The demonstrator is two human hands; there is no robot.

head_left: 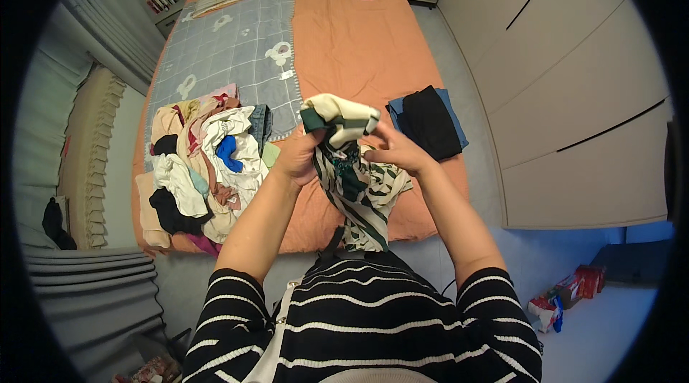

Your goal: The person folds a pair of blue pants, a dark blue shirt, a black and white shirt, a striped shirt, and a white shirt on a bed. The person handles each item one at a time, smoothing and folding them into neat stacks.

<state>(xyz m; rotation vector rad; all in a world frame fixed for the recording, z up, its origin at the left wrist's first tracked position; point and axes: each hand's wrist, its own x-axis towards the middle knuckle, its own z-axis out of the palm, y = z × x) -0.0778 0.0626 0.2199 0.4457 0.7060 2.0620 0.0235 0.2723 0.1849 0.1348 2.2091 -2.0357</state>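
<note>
Grips a crumpled cream and dark green garment (pixel 355 180) by its upper left side with the left hand (pixel 296 157), pressing the thumb against a green band. Touches the same garment's right side with the right hand (pixel 400 152), bending the fingers inward; cannot tell whether closed firmly on the cloth. Lets the striped part hang between the hands toward the waist, over the near edge of an orange-covered bed (pixel 359 45). Reaches forward with both forearms (pixel 257 229), slanting inward from black-and-white striped sleeves (pixel 224 304). Has a jumbled clothes pile (pixel 204 160) on the bed to the left, and a folded black and blue stack (pixel 434 124) to the right. Farther out, shows a grey patterned blanket (pixel 237 31) at the upper left and beige cabinet doors (pixel 567 81) along the right.
</note>
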